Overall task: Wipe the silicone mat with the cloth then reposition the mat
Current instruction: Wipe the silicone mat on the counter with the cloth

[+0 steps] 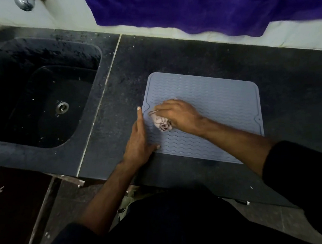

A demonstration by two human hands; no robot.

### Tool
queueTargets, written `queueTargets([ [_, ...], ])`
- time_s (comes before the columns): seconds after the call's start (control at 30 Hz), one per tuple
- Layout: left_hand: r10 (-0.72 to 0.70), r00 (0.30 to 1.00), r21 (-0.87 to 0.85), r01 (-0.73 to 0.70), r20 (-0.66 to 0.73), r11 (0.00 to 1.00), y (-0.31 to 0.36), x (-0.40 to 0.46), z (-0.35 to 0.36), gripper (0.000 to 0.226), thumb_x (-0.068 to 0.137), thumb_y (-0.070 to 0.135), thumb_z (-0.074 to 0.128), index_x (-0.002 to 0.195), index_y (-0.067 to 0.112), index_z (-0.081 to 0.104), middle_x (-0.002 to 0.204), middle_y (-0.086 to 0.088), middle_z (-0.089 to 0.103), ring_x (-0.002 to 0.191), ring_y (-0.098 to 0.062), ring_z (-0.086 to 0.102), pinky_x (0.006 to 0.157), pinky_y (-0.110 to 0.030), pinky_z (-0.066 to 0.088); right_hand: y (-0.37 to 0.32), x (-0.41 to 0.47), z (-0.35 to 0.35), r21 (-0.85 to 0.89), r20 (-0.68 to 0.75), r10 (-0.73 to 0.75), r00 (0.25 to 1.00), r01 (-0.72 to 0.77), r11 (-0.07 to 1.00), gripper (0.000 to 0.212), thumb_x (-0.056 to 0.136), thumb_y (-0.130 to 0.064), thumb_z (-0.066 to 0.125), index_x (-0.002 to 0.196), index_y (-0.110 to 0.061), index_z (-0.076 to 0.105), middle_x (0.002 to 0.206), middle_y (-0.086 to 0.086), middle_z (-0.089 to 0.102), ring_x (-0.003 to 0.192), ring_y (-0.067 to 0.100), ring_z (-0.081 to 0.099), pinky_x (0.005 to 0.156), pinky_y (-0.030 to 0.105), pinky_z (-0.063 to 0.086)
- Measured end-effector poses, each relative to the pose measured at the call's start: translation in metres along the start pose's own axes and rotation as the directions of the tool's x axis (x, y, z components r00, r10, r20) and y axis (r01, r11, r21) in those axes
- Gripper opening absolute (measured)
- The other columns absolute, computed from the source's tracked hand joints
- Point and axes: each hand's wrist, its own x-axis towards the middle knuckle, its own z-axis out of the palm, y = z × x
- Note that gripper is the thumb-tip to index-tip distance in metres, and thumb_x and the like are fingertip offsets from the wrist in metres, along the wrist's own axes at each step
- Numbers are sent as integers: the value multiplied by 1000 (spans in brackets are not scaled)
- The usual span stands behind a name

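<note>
From the head camera, a grey-blue silicone mat (213, 105) with a wavy ribbed pattern lies flat on a dark speckled stone countertop (189, 55), its near edge close to the counter's front edge and its left edge a little way to the right of the pale seam that divides the slab.

The right hand (177, 113) reaches in from the right across the mat and rests on its left part. Its fingers are curled over a crumpled pale cloth (161, 122) and press it down on the ribs, near the mat's left border; the cloth bulges out from under the palm on the side toward the person. How the fingertips lie beneath the bunched fabric is hard to tell.

The left hand (138, 141) lies along the mat's left edge. Its fingers are straight and held together, the forefinger tip reaching up beside the border, while the thumb stretches out sideways onto the mat's near-left corner, so the hand seems to pin the mat flat.

To the left, a dark stone sink (3, 92) is sunk into the counter, with a metal drain (62, 107) in its floor. A chrome tap (25, 3) shows at the top left. A purple cloth (214, 4) hangs over the pale wall behind the counter. Both forearms emerge from dark sleeves.
</note>
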Motion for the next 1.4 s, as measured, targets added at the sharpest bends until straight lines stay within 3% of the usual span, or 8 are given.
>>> queueTargets([
  [0.13,-9,1000,-45,8,-12,999,1,0,-1,135,66,7,86,150,24,-18,157,-13,23,141,-24,32,110,-33,34,-12,19,12,-64,42,-77,996,80,995,41,95,-16,48,136,-15,50,144,4,49,134,24,41,112,37,31],
  [0.4,-62,998,-37,63,13,997,4,-1,-2,132,68,11,85,152,27,-16,152,-15,25,131,-27,42,97,-34,38,18,-4,3,-44,91,45,995,-41,998,41,80,-19,70,120,-19,64,123,4,65,113,26,57,94,40,47],
  [0.5,-46,999,-43,46,-2,998,4,1,0,134,67,8,86,152,24,-16,153,-15,21,134,-28,38,96,-29,35,-4,16,7,39,-9,4,1000,-3,999,45,83,-17,67,127,-17,60,131,5,62,120,27,54,101,39,43],
  [0.6,-58,998,-54,58,-11,997,5,2,0,137,66,6,86,150,26,-20,155,-14,18,138,-28,34,97,-27,34,-21,28,16,-69,28,-101,994,103,992,39,93,-17,52,132,-15,56,141,4,53,131,24,45,110,36,35],
  [0.83,-76,997,-53,76,6,996,9,-1,-3,137,66,8,86,151,26,-19,154,-15,18,134,-29,39,102,-44,43,14,-21,5,-43,98,-23,995,28,999,45,88,-15,60,132,-20,56,139,3,55,129,25,48,106,36,37],
  [0.97,-75,997,-35,75,6,997,11,0,-3,136,66,7,86,152,24,-17,152,-15,20,130,-29,42,99,-45,45,8,-16,2,19,51,41,998,-42,999,48,82,-15,70,128,-19,60,135,5,59,124,27,51,103,37,39],
  [1.1,-72,997,-27,72,0,997,12,1,-2,136,65,6,86,151,24,-17,154,-16,20,135,-31,37,101,-46,42,-24,5,16,12,38,-29,999,28,1000,38,92,-22,56,131,-21,57,143,1,51,135,23,41,113,38,29],
  [1.4,-80,996,-4,80,26,997,9,1,-2,135,68,10,85,152,29,-18,155,-15,18,136,-31,37,103,-49,40,17,-56,8,29,56,40,998,-42,999,46,81,-1,64,125,-16,63,135,6,58,126,27,52,105,36,37],
])
